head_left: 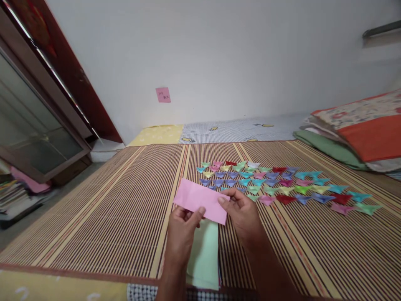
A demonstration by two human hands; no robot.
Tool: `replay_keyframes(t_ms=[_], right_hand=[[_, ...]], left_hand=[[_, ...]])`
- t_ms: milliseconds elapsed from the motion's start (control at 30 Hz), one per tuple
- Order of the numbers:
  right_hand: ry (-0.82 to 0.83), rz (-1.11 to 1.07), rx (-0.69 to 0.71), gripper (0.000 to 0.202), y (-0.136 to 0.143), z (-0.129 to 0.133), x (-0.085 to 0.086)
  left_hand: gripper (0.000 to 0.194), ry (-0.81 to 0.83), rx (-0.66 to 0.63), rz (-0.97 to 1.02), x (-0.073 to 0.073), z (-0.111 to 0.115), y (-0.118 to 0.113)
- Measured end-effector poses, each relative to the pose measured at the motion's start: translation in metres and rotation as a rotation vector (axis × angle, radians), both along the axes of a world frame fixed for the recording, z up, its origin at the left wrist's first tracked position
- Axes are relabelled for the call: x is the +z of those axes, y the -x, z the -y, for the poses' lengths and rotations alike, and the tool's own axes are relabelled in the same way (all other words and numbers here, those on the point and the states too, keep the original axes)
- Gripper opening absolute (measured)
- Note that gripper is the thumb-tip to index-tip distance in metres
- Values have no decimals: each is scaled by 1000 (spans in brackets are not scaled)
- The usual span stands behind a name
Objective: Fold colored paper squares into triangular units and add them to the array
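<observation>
A pink sheet of paper (200,196), rectangular in shape, is held up between both hands. My left hand (184,223) pinches its lower edge, thumb on the near face. At the sheet's right end, my right hand (241,209) grips it between thumb and fingers. Beneath them a pale green paper stack (205,253) lies on the striped mat (125,209), partly hidden by my left hand and the pink sheet. Beyond my right hand, many small folded paper boats (258,182) in several colours stand in rows.
Folded bedding (372,129) is piled at the right edge. A pink note (163,95) is stuck to the white wall (219,54). At the left are a glass-fronted cabinet (34,121) and a low stack of papers (19,190).
</observation>
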State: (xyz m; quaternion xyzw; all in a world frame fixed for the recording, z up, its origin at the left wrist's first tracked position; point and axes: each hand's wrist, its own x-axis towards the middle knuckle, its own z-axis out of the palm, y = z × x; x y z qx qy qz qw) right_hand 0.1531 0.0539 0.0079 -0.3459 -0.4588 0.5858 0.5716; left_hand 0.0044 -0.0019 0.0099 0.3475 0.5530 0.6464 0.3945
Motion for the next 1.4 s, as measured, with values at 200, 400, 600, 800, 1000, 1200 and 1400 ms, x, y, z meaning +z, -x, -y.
replay_keyframes(t_ms=[200, 400, 600, 800, 1000, 1200, 1400], right_hand=[[-88, 93, -29, 24, -5, 1, 6], [-419, 339, 146, 38, -30, -1, 17], [-610, 580, 237, 33, -34, 5, 25], [-587, 474, 142, 12, -22, 9, 26], [-454, 469, 66, 21, -15, 12, 24], [-314, 357, 74, 11, -8, 12, 16], [-211, 210, 106, 13, 3, 13, 9]], left_hand=[[28, -87, -45, 105, 1, -1, 1], [34, -90, -24, 215, 4, -1, 5], [36, -91, -57, 239, 5, 0, 0], [33, -96, -58, 304, 8, 1, -4], [30, -130, -205, 245, 10, 3, -6], [23, -147, -149, 223, 6, 3, -8], [30, -135, -108, 355, 10, 1, -13]])
